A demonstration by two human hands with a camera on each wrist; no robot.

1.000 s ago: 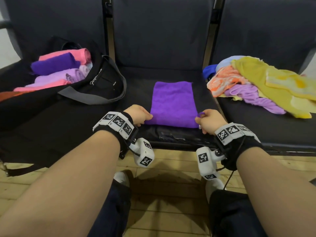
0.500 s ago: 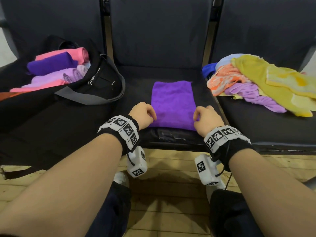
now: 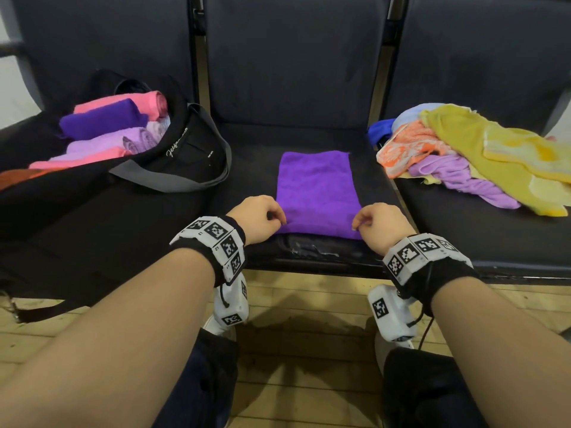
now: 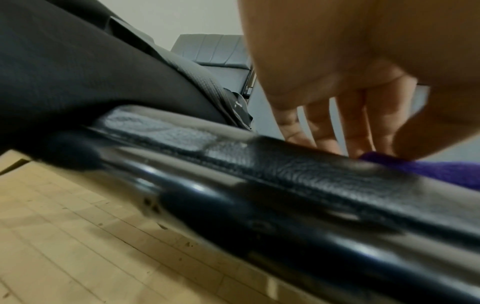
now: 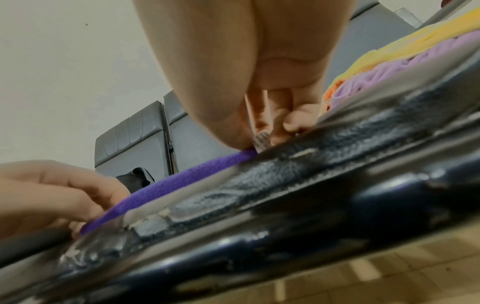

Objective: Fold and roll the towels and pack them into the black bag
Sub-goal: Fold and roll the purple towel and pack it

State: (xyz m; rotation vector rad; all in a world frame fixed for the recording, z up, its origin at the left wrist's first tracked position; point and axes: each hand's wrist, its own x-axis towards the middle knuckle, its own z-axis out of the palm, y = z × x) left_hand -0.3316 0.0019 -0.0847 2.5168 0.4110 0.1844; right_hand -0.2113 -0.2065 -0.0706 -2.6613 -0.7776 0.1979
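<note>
A folded purple towel (image 3: 316, 193) lies flat on the middle seat, its near edge by the seat's front rim. My left hand (image 3: 278, 219) pinches the towel's near left corner, with the thumb on the towel (image 4: 441, 172) and the fingers (image 4: 355, 131) pointing down. My right hand (image 3: 358, 222) pinches the near right corner, thumb and fingers closed on the towel (image 5: 182, 185) by a small label (image 5: 261, 140). The black bag (image 3: 191, 156) sits open on the left seat with several rolled pink and purple towels (image 3: 117, 125) inside.
A loose pile of yellow, orange, lilac and blue towels (image 3: 463, 149) lies on the right seat. The bag's grey strap (image 3: 173, 183) drapes towards the middle seat. The seat's worn front rim (image 3: 309, 251) overhangs a wooden floor (image 3: 309, 304); my knees are below.
Both hands have shifted slightly at the towel's near corners, the right one letting a lifted bit of corner down. The towel stays flat in place.
</note>
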